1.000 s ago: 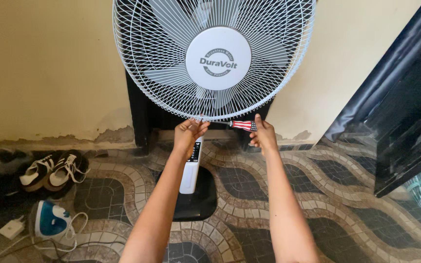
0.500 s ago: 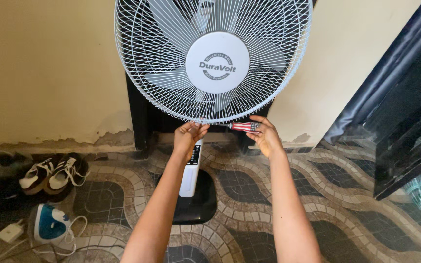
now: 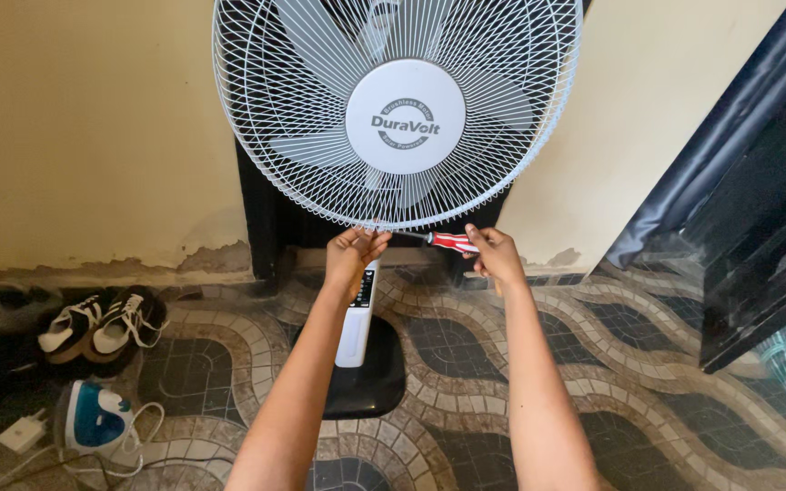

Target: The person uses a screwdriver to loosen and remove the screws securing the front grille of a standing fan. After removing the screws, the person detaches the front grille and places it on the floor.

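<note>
One white pedestal fan (image 3: 398, 109) stands against the wall, on the patterned tile floor (image 3: 648, 364), and its round front grille is made of many thin wire spokes around a smooth white centre disc. Behind the wires I count about five pale, curved blades. The fan's white column (image 3: 357, 318) goes down to one dark, glossy base (image 3: 366, 373) of rounded square shape. There are two bare hands at the bottom edge of the grille. The left hand (image 3: 354, 250) pinches the lowest part of the grille rim with closed fingertips, just above the column. The right hand (image 3: 495, 255) is closed around one screwdriver (image 3: 443, 240) with a red and white striped handle; its thin metal shaft lies nearly level and its tip reaches the bottom rim of the grille, just beside the left fingertips. The floor is a mosaic of small stone pieces in wavy bands, with dark oval fields between them. Near the left edge of the floor lies one pair of black and white sneakers (image 3: 93, 323) with white laces, two shoes side by side. Closer to the lower left corner there is one blue and white clothes iron (image 3: 93, 418) with its white cord, and beside it one small white adapter (image 3: 20, 432).
</note>
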